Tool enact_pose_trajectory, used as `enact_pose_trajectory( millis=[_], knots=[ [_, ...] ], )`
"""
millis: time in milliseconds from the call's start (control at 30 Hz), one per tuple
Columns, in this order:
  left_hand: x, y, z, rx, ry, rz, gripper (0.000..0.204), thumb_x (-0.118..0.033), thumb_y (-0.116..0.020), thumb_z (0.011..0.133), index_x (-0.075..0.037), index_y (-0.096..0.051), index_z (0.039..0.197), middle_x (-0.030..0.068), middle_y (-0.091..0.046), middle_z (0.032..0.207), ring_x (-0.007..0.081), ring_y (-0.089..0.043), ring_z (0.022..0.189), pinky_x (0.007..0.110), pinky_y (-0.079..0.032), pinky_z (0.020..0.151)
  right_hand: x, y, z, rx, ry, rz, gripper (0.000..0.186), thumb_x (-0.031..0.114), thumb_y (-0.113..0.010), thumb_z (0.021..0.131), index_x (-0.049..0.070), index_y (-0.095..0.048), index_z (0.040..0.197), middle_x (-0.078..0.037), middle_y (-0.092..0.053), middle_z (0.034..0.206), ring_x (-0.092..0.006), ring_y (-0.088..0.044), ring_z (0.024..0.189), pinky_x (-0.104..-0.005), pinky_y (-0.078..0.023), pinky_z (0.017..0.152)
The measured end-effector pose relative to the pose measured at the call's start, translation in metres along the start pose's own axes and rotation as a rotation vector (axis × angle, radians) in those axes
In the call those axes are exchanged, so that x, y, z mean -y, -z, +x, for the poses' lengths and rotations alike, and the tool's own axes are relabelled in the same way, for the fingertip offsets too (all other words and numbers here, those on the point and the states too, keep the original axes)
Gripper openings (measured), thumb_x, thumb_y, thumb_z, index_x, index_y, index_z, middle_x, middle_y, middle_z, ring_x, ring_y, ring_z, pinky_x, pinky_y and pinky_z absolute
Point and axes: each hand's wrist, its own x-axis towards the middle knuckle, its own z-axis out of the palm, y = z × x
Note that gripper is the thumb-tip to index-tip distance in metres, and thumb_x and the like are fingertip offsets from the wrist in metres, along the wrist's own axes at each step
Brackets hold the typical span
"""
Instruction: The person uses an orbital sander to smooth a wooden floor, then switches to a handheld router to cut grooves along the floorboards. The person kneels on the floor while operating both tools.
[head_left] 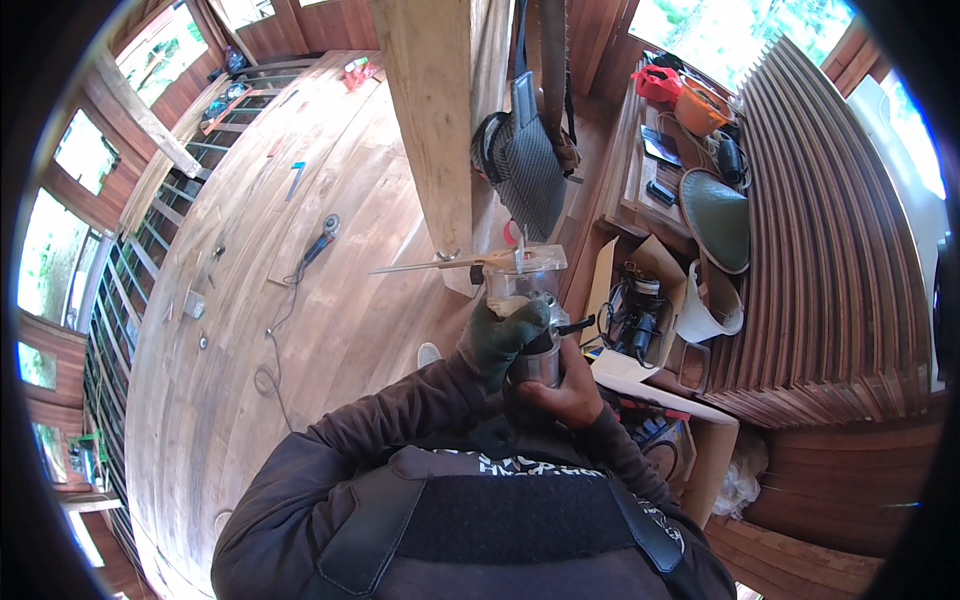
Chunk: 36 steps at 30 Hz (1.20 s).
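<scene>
Close in front of my chest I hold a trim router (541,367) with a silver cylindrical body and a clear plastic base (543,260). My left hand (497,340), in a dark green glove, is wrapped round its upper part, just below the clear base. My right hand (572,392) is bare and closed round the silver body lower down, with the thumb and fingers on either side. A thin, flat strip (425,266) sticks out to the left from the base, with a wing nut on it. A short black piece juts out to the right. The cutter cannot be made out.
A wooden post (428,120) stands straight ahead, with a dark bag (530,165) hanging beside it. On the plank floor at left lies a corded angle grinder (325,235). At right are a cardboard box (655,262) of tools, a white bucket (712,310), a conical hat (716,220) and stacked boards (830,240).
</scene>
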Motion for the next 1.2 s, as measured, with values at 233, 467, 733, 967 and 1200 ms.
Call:
enact_pose_trajectory(
  millis=[233,467,733,967,1200],
  knots=[
    [0.002,0.002,0.001,0.014,-0.015,-0.01,0.051,-0.026,-0.079,0.093,-0.002,-0.06,0.134,0.0055,-0.071,0.118,0.0152,-0.07,0.104,0.034,-0.059,0.093,-0.017,0.002,0.003,-0.008,0.1,-0.081,0.097,0.042,-0.09,0.08,0.0,-0.041,0.152,-0.02,-0.059,0.14,-0.0308,-0.06,0.129,-0.0425,-0.047,0.109],
    [-0.001,-0.005,-0.001,0.014,-0.048,-0.062,0.031,-0.017,-0.077,0.095,-0.004,-0.065,0.12,0.0035,-0.072,0.105,0.0121,-0.069,0.09,0.029,-0.058,0.079,-0.016,0.003,0.001,-0.028,0.115,0.023,0.081,0.042,-0.077,0.093,-0.001,-0.041,0.151,-0.018,-0.06,0.138,-0.0306,-0.06,0.129,-0.0422,-0.046,0.11],
    [-0.004,-0.006,-0.001,0.055,0.021,0.024,0.061,-0.029,-0.077,0.096,-0.001,-0.052,0.143,0.0124,-0.069,0.126,0.0249,-0.072,0.113,0.041,-0.062,0.097,-0.005,0.018,0.016,-0.149,0.065,0.437,0.06,0.054,-0.041,0.112,0.002,-0.051,0.141,-0.012,-0.064,0.127,-0.0213,-0.063,0.12,-0.0415,-0.05,0.103],
    [-0.006,-0.01,-0.002,0.044,-0.003,-0.037,0.038,-0.018,-0.076,0.094,0.0,-0.065,0.125,0.0067,-0.074,0.109,0.0135,-0.072,0.094,0.03,-0.06,0.082,0.008,0.005,0.019,-0.07,-0.015,0.851,0.056,0.045,-0.044,0.112,0.003,-0.046,0.149,-0.017,-0.058,0.14,-0.0314,-0.056,0.133,-0.048,-0.043,0.115],
    [-0.003,-0.003,-0.002,0.08,0.016,0.049,0.061,-0.033,-0.08,0.093,-0.001,-0.057,0.139,0.0082,-0.07,0.124,0.0184,-0.07,0.111,0.036,-0.058,0.098,-0.004,0.016,0.032,0.083,-0.015,1.0,0.054,0.041,-0.059,0.105,0.01,-0.047,0.147,-0.015,-0.054,0.147,-0.0335,-0.051,0.139,-0.0501,-0.04,0.118]
  ],
)
